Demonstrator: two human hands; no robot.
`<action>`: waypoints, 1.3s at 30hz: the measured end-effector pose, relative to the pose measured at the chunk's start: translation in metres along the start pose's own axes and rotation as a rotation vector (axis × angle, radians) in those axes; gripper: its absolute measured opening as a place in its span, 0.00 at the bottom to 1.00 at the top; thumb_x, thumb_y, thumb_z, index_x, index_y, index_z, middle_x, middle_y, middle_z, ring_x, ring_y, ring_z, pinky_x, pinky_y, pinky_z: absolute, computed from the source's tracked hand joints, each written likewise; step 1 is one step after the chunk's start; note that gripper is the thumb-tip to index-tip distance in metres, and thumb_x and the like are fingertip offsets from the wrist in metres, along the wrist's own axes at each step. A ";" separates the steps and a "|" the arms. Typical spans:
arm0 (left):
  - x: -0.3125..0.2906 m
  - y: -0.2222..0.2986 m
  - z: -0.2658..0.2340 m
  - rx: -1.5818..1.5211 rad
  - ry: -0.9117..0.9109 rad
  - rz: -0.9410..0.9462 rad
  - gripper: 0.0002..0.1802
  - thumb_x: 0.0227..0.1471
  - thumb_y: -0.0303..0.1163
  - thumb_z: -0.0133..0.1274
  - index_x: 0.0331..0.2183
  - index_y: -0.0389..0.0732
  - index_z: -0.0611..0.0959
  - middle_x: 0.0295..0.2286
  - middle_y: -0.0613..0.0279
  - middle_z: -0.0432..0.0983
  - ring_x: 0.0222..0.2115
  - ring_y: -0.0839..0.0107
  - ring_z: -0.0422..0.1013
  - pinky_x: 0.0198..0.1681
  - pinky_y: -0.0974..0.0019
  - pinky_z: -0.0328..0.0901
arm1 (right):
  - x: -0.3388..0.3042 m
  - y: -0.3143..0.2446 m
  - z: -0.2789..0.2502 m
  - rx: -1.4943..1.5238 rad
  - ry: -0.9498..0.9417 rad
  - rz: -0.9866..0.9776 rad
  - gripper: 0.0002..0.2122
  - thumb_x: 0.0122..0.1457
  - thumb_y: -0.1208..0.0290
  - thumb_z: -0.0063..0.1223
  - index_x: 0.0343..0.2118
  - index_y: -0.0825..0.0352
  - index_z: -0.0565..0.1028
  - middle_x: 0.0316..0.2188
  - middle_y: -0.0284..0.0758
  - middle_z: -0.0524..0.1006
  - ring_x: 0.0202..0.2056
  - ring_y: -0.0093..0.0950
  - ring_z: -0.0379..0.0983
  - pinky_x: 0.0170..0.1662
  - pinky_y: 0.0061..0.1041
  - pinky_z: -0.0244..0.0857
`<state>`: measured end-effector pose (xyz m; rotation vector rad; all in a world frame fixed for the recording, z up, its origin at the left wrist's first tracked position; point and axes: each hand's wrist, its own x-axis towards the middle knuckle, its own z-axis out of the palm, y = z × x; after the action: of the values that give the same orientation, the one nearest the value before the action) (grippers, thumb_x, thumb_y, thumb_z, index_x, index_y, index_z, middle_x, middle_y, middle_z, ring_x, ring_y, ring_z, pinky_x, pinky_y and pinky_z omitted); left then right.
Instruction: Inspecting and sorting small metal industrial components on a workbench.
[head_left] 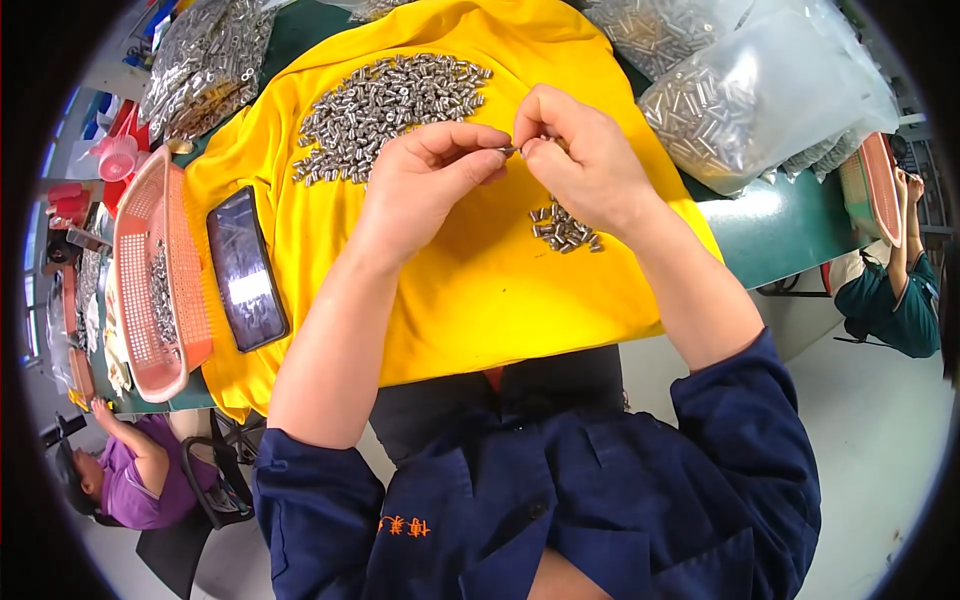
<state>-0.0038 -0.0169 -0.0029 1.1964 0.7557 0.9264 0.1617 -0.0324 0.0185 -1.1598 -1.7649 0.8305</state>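
My left hand (425, 180) and my right hand (585, 160) meet above a yellow cloth (470, 310), thumbs and forefingers pinched together. Between the fingertips shows a small dark metal part (510, 150), mostly covered by my fingers. Its exact kind is too small to tell. Behind my left hand a large heap of short silvery metal cylinders (390, 100) is spread on the cloth. A smaller group of similar cylinders (565, 230) lies beneath my right hand and wrist.
A phone (245, 268) lies on the cloth's left, beside a pink plastic basket (190, 300) with metal parts. Clear bags of metal parts (205, 60) (715, 110) stand at the far left and right on the green table (780, 235). Other people (145, 475) (890, 295) sit on both sides.
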 end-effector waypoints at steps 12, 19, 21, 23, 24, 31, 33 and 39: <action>-0.002 0.002 0.006 0.313 0.100 0.095 0.06 0.42 0.23 0.51 0.28 0.34 0.78 0.23 0.64 0.75 0.23 0.81 0.69 0.30 0.80 0.64 | -0.007 -0.001 0.006 -0.324 0.035 -0.129 0.03 0.43 0.74 0.41 0.22 0.66 0.65 0.15 0.40 0.69 0.20 0.39 0.66 0.23 0.30 0.59; 0.000 0.000 0.000 0.294 0.086 0.137 0.07 0.41 0.23 0.51 0.28 0.35 0.78 0.22 0.66 0.75 0.23 0.81 0.70 0.30 0.79 0.64 | 0.000 0.011 0.003 0.103 0.002 0.132 0.03 0.45 0.75 0.42 0.23 0.67 0.66 0.16 0.35 0.67 0.18 0.25 0.62 0.22 0.22 0.57; 0.000 0.000 -0.004 0.424 0.141 0.189 0.07 0.42 0.23 0.50 0.29 0.37 0.78 0.24 0.65 0.75 0.25 0.80 0.70 0.31 0.78 0.64 | 0.001 0.014 -0.002 0.260 -0.034 0.227 0.03 0.45 0.75 0.42 0.24 0.67 0.66 0.16 0.33 0.66 0.18 0.21 0.60 0.22 0.20 0.56; 0.002 0.001 -0.004 0.428 0.151 0.153 0.07 0.42 0.23 0.50 0.29 0.37 0.78 0.25 0.65 0.74 0.26 0.80 0.69 0.32 0.78 0.64 | 0.002 0.014 -0.006 0.272 0.057 0.277 0.04 0.44 0.75 0.43 0.24 0.68 0.66 0.15 0.32 0.66 0.18 0.19 0.60 0.22 0.19 0.56; 0.002 0.002 -0.004 0.432 0.159 0.118 0.07 0.43 0.23 0.49 0.29 0.37 0.78 0.26 0.64 0.74 0.28 0.80 0.69 0.32 0.77 0.64 | 0.001 0.012 -0.004 0.273 0.058 0.277 0.04 0.44 0.75 0.43 0.24 0.68 0.66 0.15 0.32 0.66 0.18 0.19 0.60 0.22 0.19 0.56; 0.000 0.003 -0.004 0.691 0.101 0.341 0.07 0.43 0.22 0.48 0.29 0.37 0.78 0.27 0.66 0.73 0.30 0.79 0.68 0.32 0.76 0.62 | -0.002 0.002 0.003 -0.106 0.118 -0.064 0.03 0.43 0.76 0.43 0.23 0.67 0.66 0.15 0.35 0.66 0.17 0.25 0.62 0.22 0.20 0.57; 0.000 0.004 -0.005 0.458 0.161 0.235 0.07 0.44 0.23 0.49 0.29 0.37 0.78 0.27 0.66 0.73 0.29 0.79 0.68 0.31 0.76 0.63 | -0.003 0.001 0.004 -0.099 0.122 -0.082 0.03 0.43 0.76 0.43 0.23 0.67 0.66 0.15 0.35 0.66 0.17 0.27 0.62 0.22 0.21 0.57; -0.001 0.003 -0.007 -0.287 0.028 -0.102 0.09 0.45 0.24 0.50 0.33 0.35 0.75 0.27 0.63 0.72 0.28 0.76 0.68 0.33 0.75 0.64 | -0.004 0.004 0.006 0.041 0.101 -0.071 0.03 0.43 0.77 0.43 0.23 0.67 0.66 0.15 0.32 0.66 0.17 0.21 0.60 0.21 0.18 0.55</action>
<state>-0.0105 -0.0144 -0.0011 0.8878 0.6739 0.9336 0.1583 -0.0354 0.0115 -1.0871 -1.6891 0.7492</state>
